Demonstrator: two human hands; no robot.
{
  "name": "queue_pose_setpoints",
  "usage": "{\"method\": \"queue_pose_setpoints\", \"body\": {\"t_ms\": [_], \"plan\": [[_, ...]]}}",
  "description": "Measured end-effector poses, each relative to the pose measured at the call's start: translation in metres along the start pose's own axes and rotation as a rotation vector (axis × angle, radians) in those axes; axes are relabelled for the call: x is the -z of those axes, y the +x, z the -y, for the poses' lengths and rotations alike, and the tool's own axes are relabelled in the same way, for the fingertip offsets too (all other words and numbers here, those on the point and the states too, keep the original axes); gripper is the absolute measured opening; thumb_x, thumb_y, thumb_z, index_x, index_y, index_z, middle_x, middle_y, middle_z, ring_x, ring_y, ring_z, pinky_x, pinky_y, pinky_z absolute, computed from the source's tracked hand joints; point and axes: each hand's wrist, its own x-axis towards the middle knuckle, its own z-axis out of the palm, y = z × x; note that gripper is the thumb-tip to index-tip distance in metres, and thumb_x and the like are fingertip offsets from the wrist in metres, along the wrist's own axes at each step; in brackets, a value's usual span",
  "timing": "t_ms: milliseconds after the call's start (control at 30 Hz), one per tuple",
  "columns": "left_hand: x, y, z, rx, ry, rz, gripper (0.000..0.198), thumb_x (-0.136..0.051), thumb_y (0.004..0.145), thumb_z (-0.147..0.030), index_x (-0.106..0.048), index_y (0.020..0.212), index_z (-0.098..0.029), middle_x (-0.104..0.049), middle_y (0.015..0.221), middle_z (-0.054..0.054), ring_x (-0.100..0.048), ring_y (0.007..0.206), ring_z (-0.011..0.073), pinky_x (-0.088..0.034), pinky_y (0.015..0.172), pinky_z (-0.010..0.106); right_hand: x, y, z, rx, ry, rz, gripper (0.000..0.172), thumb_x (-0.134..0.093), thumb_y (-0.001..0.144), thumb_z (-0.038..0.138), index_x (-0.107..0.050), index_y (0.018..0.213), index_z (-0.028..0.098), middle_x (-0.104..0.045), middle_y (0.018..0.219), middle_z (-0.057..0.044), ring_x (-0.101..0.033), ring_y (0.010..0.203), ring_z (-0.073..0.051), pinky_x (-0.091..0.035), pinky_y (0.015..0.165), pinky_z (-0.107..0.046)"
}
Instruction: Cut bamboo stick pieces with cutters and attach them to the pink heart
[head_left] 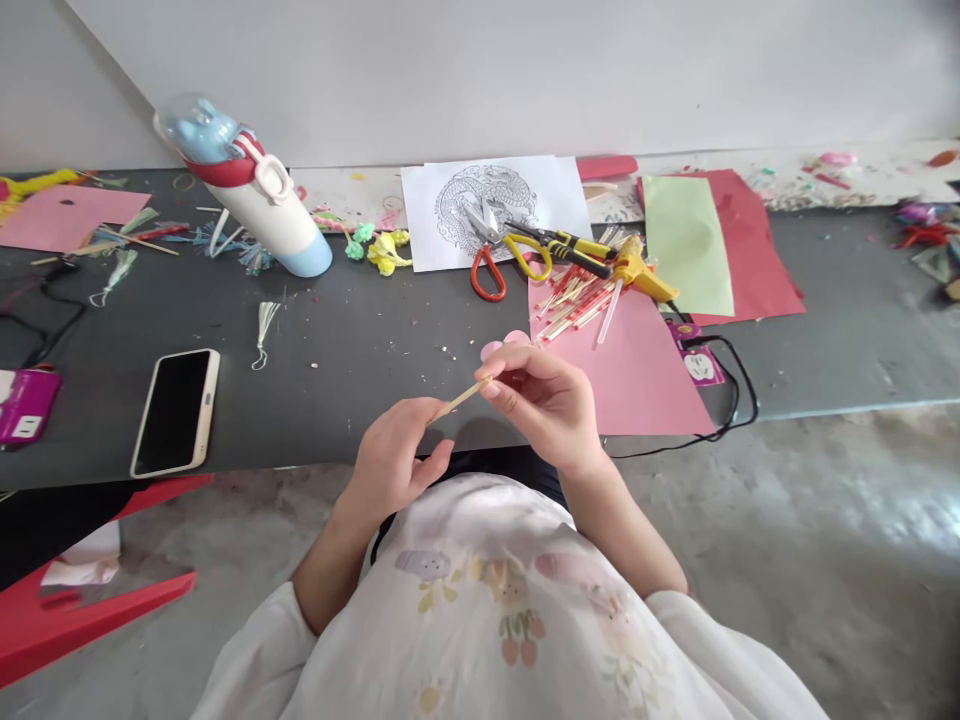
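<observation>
A thin wooden stick slants between my two hands over the front of the table. My right hand pinches its upper end between thumb and fingertips. At the lower end, the fingers of my left hand curl around the stick, while the left thumb stands apart from it. Just beyond my right fingertips show small rounded pink pieces; whether they touch the hand I cannot tell. Close by, a pink paper sheet carries a pile of red-tipped sticks and a yellow glue gun.
Red-and-yellow-handled scissors and pliers lie on a dragon print. Green paper overlaps red paper. Leftward are a bottle, a phone and a tassel. A black cord runs near the right edge.
</observation>
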Motion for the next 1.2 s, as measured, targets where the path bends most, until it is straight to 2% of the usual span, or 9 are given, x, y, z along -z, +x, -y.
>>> {"method": "queue_pose_setpoints", "body": {"t_ms": [67,167,233,433,600,767,933,1200], "plan": [[0.003,0.003,-0.005,-0.008,-0.063,-0.039,0.022,-0.043,0.096,-0.024,-0.058,0.113,-0.021,-0.073,0.099,0.006,-0.068,0.089,0.0156,-0.053,0.08,0.027,-0.004,-0.003,0.005,0.032,0.019,0.019,0.006,-0.067,0.088,0.029,-0.07,0.092,0.025,-0.069,0.088,-0.002,-0.066,0.079,-0.013,-0.057,0.07,-0.028],[0.005,0.005,-0.01,-0.015,-0.053,-0.144,0.024,-0.038,0.1,-0.02,-0.062,0.103,-0.021,-0.072,0.082,0.002,-0.067,0.073,0.0112,-0.052,0.07,0.021,-0.009,-0.007,0.012,0.022,0.021,-0.02,0.006,-0.07,0.086,0.027,-0.072,0.091,0.025,-0.071,0.088,-0.002,-0.068,0.079,-0.013,-0.059,0.071,-0.028],[0.006,0.004,-0.01,-0.026,-0.017,-0.189,0.024,-0.038,0.1,-0.018,-0.063,0.101,-0.02,-0.071,0.077,0.001,-0.067,0.07,0.0111,-0.051,0.068,0.021,-0.01,-0.009,0.015,-0.006,-0.004,-0.05,0.006,-0.073,0.084,0.028,-0.073,0.089,0.025,-0.072,0.088,-0.002,-0.068,0.078,-0.015,-0.061,0.07,-0.029],[0.009,0.0,-0.005,-0.072,0.082,-0.245,0.022,-0.042,0.097,-0.012,-0.063,0.103,-0.019,-0.072,0.079,0.003,-0.068,0.073,0.0131,-0.052,0.07,0.023,-0.011,-0.01,0.017,-0.032,-0.012,-0.081,0.007,-0.076,0.08,0.028,-0.074,0.086,0.025,-0.073,0.083,-0.001,-0.069,0.074,-0.015,-0.061,0.067,-0.03],[0.01,-0.003,0.0,-0.08,0.183,-0.282,0.022,-0.046,0.096,-0.012,-0.064,0.105,-0.02,-0.073,0.077,0.002,-0.068,0.07,0.0135,-0.054,0.069,0.024,-0.012,-0.008,0.012,-0.101,0.006,-0.086,0.007,-0.077,0.079,0.029,-0.073,0.082,0.023,-0.073,0.078,-0.001,-0.068,0.068,-0.013,-0.057,0.06,-0.027],[0.014,-0.007,0.011,-0.079,0.257,-0.223,0.021,-0.05,0.094,-0.013,-0.065,0.106,-0.021,-0.074,0.082,0.003,-0.069,0.073,0.0143,-0.055,0.069,0.025,-0.006,-0.003,0.002,-0.221,0.012,-0.014,0.014,-0.075,0.079,0.035,-0.073,0.08,0.021,-0.072,0.074,-0.002,-0.065,0.065,-0.013,-0.053,0.057,-0.026],[0.02,-0.011,0.021,-0.066,0.336,-0.127,0.025,-0.052,0.093,-0.011,-0.067,0.109,-0.022,-0.074,0.088,0.002,-0.069,0.076,0.0121,-0.052,0.069,0.023,-0.002,0.001,-0.018,-0.277,-0.042,0.061,0.012,-0.071,0.078,0.032,-0.072,0.077,0.02,-0.07,0.069,-0.001,-0.063,0.063,-0.014,-0.049,0.056,-0.027],[0.019,-0.015,0.025,-0.07,0.469,-0.033,0.02,-0.054,0.094,-0.015,-0.068,0.108,-0.019,-0.071,0.083,0.001,-0.067,0.073,0.0126,-0.046,0.061,0.024,-0.007,-0.005,-0.041,-0.297,-0.289,0.01,0.009,-0.062,0.077,0.024,-0.07,0.076,0.019,-0.063,0.065,0.0,-0.048,0.056,-0.01,-0.036,0.051,-0.024]]}}
